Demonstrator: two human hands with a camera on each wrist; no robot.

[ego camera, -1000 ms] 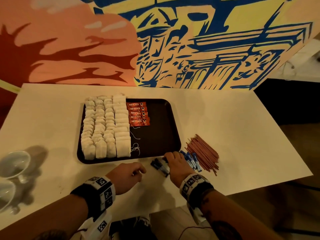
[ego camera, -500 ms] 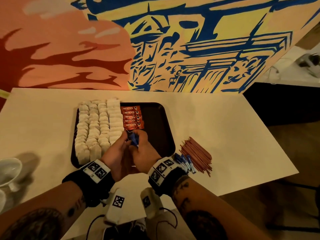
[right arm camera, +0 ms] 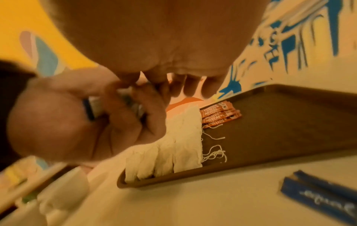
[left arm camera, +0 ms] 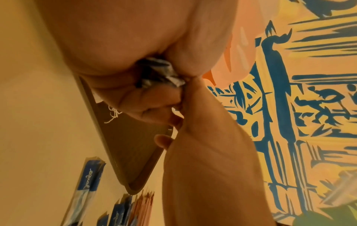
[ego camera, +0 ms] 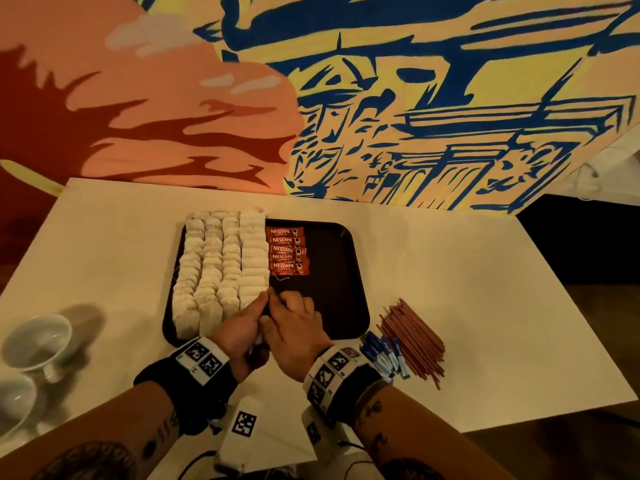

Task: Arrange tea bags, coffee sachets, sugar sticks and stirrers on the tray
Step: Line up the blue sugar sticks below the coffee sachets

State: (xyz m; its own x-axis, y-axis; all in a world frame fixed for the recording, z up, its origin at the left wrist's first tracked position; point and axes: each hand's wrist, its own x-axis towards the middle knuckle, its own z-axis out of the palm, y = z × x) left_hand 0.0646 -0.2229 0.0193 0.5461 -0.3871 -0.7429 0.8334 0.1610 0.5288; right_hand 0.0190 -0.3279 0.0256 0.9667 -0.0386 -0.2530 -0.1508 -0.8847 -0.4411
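A dark tray (ego camera: 343, 271) holds rows of white tea bags (ego camera: 214, 265) on its left part and red coffee sachets (ego camera: 285, 251) beside them. Both hands meet over the tray's near middle. My left hand (ego camera: 261, 306) grips a bundle of blue sugar sticks (left arm camera: 158, 73), which also shows in the right wrist view (right arm camera: 92, 108). My right hand (ego camera: 277, 301) has its thumb and forefinger at the top of that bundle. More blue sugar sticks (ego camera: 384, 355) and a pile of reddish-brown stirrers (ego camera: 412, 334) lie on the table to the right of the tray.
Two white cups (ego camera: 34, 341) lie at the table's left near corner. A painted wall rises behind the white table (ego camera: 485, 271). The tray's right half is bare. Loose tea-bag strings (right arm camera: 214, 152) trail onto the tray floor.
Both hands came from the table edge near the sugar sticks onto the tray with blue sticks. Since half a second ago they have drawn slightly nearer and lower, close to the tea bags.
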